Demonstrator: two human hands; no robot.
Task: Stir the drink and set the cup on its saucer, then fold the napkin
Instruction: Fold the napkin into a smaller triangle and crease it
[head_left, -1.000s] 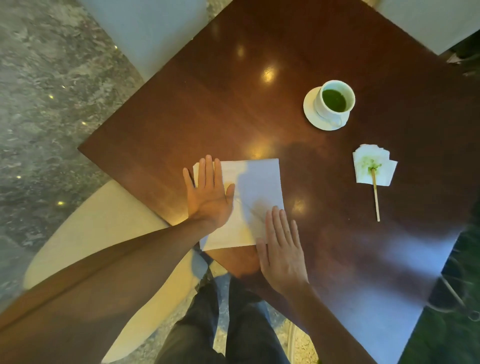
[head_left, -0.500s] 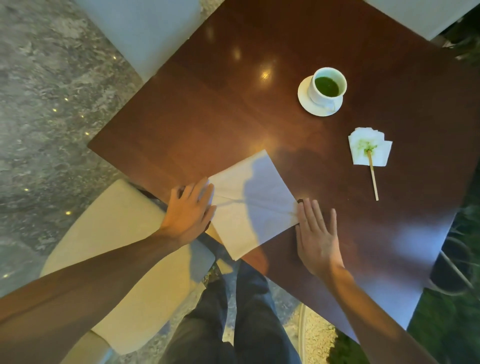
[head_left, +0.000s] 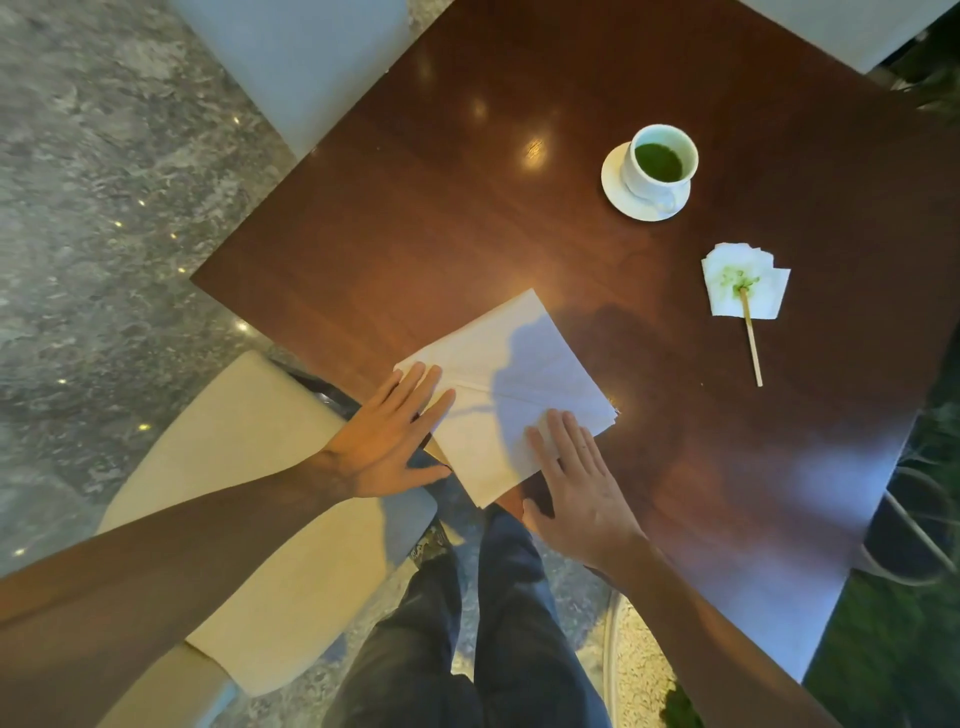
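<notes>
A white napkin (head_left: 511, 384) lies flat at the near corner of the dark wooden table (head_left: 467, 218), one corner hanging over the edge. My left hand (head_left: 387, 441) rests flat, fingers spread, on the napkin's left corner. My right hand (head_left: 574, 478) presses flat on its lower right part. A white cup (head_left: 661, 163) of green drink stands on its white saucer (head_left: 618, 195) at the far right. A wooden stirrer (head_left: 751, 340) lies with its green tip on a small stained napkin (head_left: 761, 291).
A beige chair seat (head_left: 249, 499) sits at the lower left beside my legs. A pale blue chair (head_left: 291, 57) stands at the table's far left side, another at the top right corner. Grey stone floor lies to the left, greenery to the right.
Both hands have shifted on the napkin: the left slid back onto its left corner, the right came in from the table beside it onto its lower right part. The napkin turned slightly.
</notes>
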